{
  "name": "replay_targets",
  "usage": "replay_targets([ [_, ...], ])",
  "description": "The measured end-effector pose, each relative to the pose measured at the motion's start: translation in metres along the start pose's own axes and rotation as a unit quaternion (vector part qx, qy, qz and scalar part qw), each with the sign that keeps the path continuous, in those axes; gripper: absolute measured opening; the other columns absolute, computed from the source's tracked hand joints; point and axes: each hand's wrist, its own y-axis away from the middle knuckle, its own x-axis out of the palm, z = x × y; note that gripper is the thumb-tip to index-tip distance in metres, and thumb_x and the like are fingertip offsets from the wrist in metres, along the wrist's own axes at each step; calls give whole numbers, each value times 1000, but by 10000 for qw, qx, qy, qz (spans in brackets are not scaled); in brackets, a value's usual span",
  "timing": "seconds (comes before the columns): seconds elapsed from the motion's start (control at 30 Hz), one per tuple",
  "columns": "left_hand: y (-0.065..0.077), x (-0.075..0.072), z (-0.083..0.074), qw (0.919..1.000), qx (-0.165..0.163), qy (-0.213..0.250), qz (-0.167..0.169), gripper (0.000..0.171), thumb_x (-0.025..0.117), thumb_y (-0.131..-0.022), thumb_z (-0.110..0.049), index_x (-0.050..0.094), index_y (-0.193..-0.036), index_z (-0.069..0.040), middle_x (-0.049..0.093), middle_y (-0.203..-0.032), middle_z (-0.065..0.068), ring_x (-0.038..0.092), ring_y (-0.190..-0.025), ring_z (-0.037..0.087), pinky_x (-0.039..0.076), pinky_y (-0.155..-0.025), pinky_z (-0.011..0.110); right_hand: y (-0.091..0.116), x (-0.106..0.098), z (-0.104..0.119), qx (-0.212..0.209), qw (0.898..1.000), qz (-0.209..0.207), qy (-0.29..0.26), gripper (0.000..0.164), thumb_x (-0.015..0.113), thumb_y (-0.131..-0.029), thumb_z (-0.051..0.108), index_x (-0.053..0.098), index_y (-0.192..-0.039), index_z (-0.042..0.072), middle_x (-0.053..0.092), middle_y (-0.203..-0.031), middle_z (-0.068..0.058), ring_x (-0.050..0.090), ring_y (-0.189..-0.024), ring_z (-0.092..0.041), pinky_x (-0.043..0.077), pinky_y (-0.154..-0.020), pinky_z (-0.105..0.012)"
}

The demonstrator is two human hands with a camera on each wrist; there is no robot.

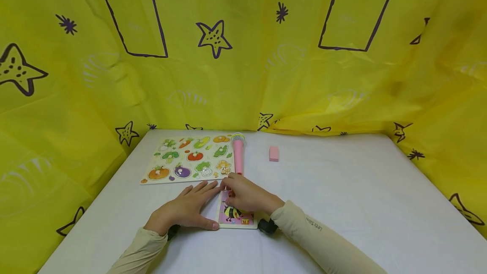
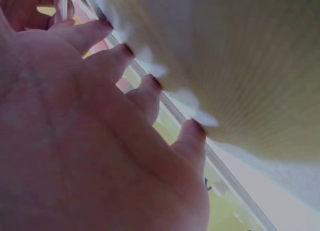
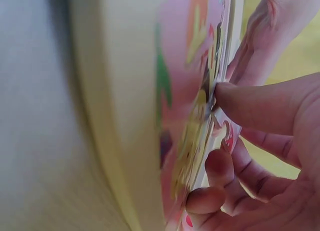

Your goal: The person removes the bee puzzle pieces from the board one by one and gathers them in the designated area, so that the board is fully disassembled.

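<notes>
A small bee jigsaw puzzle in a pale frame lies in front of the person. Above its upper part, the right hand pinches a small pink puzzle piece between thumb and curled fingers, with the thumb tip right at the picture surface. The left hand is spread flat at the puzzle's left side. Its thumb touches the lower left corner of the frame, while its straight fingertips lie along the near edge of a vegetable peg board. The right hand covers the puzzle's upper right part.
A pink toy microphone lies along the board's right edge. Farther right is a small pink block. The white table is enclosed by a yellow curtain printed with stars.
</notes>
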Motion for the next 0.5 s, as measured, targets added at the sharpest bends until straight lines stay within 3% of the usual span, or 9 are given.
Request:
replay_targets([
  [0.5,0,1,2,10000,-4,-15,11,111,85,-86,-60,31,-170,-11,27,-175,10,15,-162,41,8,-125,70,2,5,6,-203,9991,-326,178,22,70,-100,3,75,-121,9,60,-104,-3,51,-86,-13,48,-72,-22],
])
